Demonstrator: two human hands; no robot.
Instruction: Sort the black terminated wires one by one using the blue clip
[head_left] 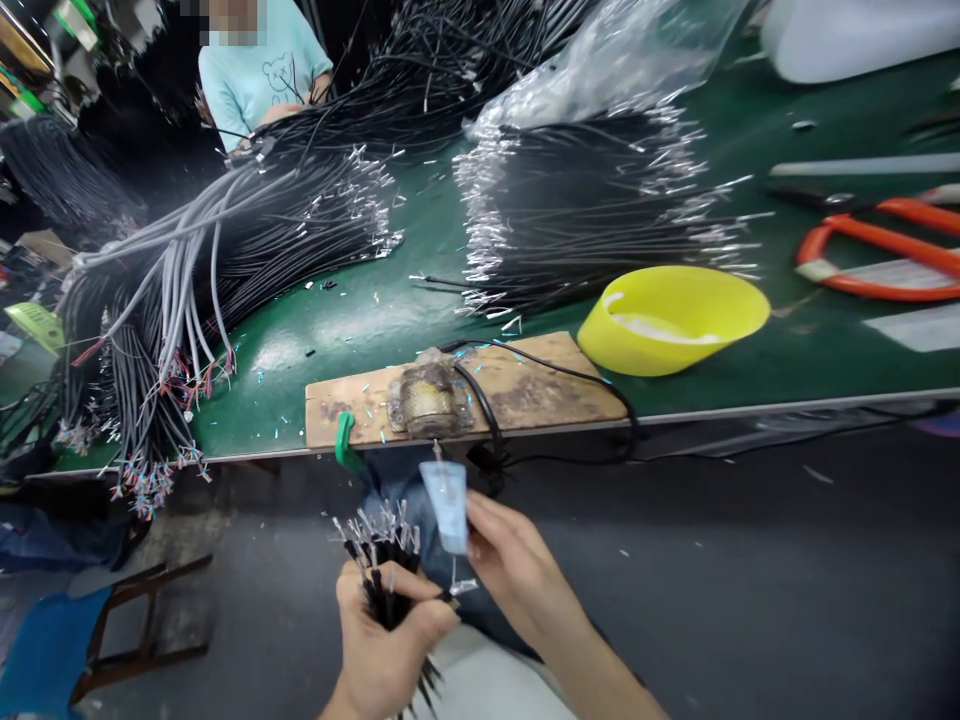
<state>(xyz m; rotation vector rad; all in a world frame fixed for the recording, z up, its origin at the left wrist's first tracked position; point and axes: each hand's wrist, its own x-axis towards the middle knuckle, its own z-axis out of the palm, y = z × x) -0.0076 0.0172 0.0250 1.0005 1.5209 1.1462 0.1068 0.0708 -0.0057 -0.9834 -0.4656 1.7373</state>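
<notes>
My left hand [382, 630] is closed round a bundle of short black cables [382, 555] with stripped silvery ends pointing up. My right hand [510, 565] sits just right of it, its fingers pinched on one cable end at the bundle's right side; a pale blue finger cover [448, 505] stands up on one finger. Both hands are held below the table's front edge, under a wooden board [540, 385] that carries a small grimy device [429, 400] with a black cord.
The green table [337, 340] holds big heaps of black cables [585, 215], grey cables [180, 270], a yellow bowl [671, 315], orange-handled scissors [885, 250] and a plastic bag [615, 50]. Another person in a light blue shirt [259, 70] works at the far side. A wooden stool [142, 620] stands at lower left.
</notes>
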